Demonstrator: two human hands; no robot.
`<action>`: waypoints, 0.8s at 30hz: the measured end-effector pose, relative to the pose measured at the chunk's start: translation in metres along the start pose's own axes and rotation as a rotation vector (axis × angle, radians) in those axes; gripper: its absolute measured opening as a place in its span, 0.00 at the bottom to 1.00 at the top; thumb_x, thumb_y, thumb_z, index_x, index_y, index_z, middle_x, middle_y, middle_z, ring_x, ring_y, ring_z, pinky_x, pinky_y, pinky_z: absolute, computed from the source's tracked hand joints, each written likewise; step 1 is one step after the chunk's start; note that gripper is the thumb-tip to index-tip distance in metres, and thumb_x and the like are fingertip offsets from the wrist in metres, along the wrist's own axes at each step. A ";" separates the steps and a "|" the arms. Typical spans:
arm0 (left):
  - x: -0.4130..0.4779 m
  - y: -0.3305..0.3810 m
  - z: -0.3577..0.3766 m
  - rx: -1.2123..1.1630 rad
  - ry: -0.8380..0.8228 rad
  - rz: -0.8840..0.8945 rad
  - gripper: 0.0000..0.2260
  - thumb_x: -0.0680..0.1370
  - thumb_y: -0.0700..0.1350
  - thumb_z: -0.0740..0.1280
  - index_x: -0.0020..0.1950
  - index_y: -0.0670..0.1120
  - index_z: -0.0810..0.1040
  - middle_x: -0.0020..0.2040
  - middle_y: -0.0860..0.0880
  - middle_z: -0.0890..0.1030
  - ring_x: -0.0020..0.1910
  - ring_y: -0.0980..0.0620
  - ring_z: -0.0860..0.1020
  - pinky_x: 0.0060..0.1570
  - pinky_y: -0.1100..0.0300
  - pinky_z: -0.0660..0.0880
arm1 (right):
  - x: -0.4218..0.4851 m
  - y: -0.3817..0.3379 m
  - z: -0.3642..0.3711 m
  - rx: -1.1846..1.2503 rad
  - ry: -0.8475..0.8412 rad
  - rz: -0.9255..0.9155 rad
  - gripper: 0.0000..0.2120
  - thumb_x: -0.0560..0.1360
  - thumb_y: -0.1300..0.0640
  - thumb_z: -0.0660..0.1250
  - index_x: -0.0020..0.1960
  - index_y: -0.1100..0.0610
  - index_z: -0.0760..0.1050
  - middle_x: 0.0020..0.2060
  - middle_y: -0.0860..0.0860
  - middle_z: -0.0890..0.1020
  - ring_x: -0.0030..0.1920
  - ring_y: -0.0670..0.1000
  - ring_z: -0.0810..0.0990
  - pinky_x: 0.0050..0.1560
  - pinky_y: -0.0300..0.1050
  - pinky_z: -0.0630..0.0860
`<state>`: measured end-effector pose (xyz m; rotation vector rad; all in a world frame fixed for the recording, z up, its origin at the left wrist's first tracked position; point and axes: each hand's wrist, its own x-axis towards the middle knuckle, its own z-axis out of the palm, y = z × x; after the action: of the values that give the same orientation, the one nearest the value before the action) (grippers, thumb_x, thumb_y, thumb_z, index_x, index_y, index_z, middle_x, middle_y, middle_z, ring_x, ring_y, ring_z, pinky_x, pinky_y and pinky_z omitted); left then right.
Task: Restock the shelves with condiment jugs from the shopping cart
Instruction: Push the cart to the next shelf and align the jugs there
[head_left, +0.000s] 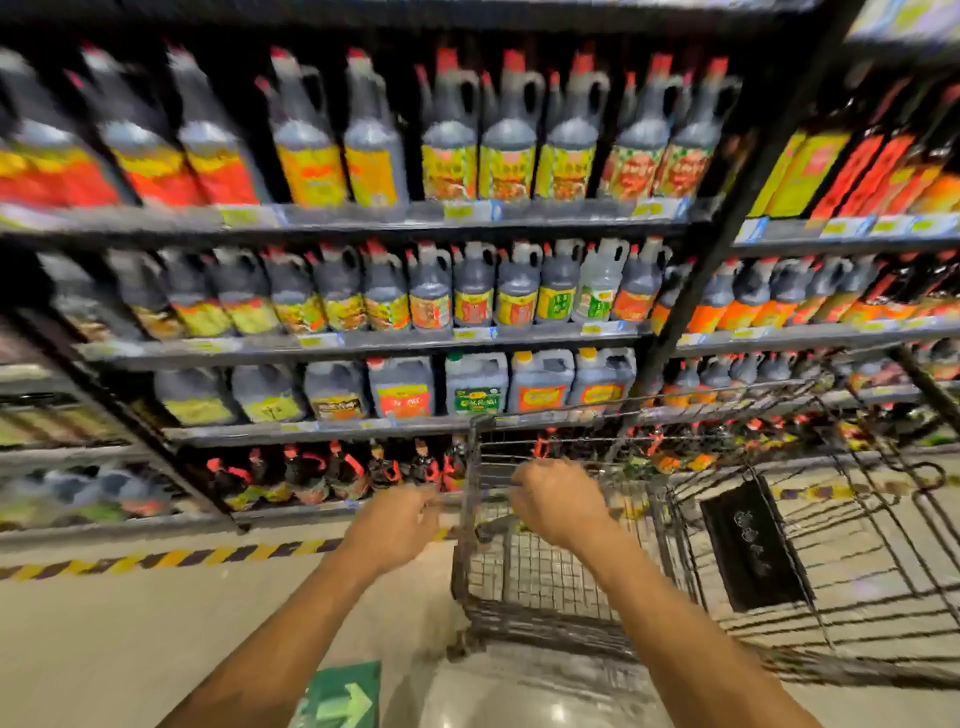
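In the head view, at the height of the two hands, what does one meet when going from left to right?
striped floor tape → left hand → right hand → black panel of the cart

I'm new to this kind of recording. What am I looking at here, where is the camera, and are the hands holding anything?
There is no machine here: a person works with bare hands. The one picture comes from a wide-angle camera worn on the head, looking forward and down. The left hand and right hand reach to one end of a wire shopping cart. Blur hides whether either grips it; neither holds a jug. No jugs show in the visible part of the basket. Behind, shelves carry rows of dark condiment jugs. On the floor lie striped tape and a green arrow sticker.
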<state>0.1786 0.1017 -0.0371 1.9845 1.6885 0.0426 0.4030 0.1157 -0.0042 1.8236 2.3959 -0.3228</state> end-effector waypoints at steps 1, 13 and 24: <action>-0.009 -0.018 -0.020 0.009 0.045 -0.007 0.10 0.82 0.50 0.59 0.58 0.51 0.79 0.53 0.50 0.82 0.52 0.46 0.80 0.46 0.54 0.76 | 0.010 -0.024 -0.010 -0.019 0.013 -0.046 0.13 0.82 0.50 0.61 0.58 0.57 0.78 0.53 0.56 0.82 0.55 0.60 0.82 0.51 0.53 0.79; -0.110 -0.224 -0.198 0.198 0.388 -0.068 0.10 0.84 0.52 0.57 0.56 0.52 0.77 0.49 0.50 0.79 0.44 0.48 0.77 0.43 0.51 0.77 | 0.105 -0.301 -0.084 -0.060 0.182 -0.373 0.16 0.84 0.46 0.59 0.63 0.54 0.76 0.56 0.55 0.81 0.55 0.59 0.81 0.48 0.54 0.78; -0.100 -0.326 -0.295 0.171 0.483 -0.169 0.11 0.83 0.51 0.59 0.60 0.52 0.78 0.55 0.52 0.81 0.51 0.50 0.80 0.49 0.52 0.79 | 0.199 -0.401 -0.137 -0.088 0.298 -0.470 0.15 0.83 0.46 0.60 0.63 0.52 0.77 0.56 0.53 0.82 0.54 0.56 0.81 0.46 0.51 0.79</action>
<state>-0.2440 0.1436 0.1144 2.0593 2.2233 0.3538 -0.0309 0.2323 0.1255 1.3322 2.9780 0.0233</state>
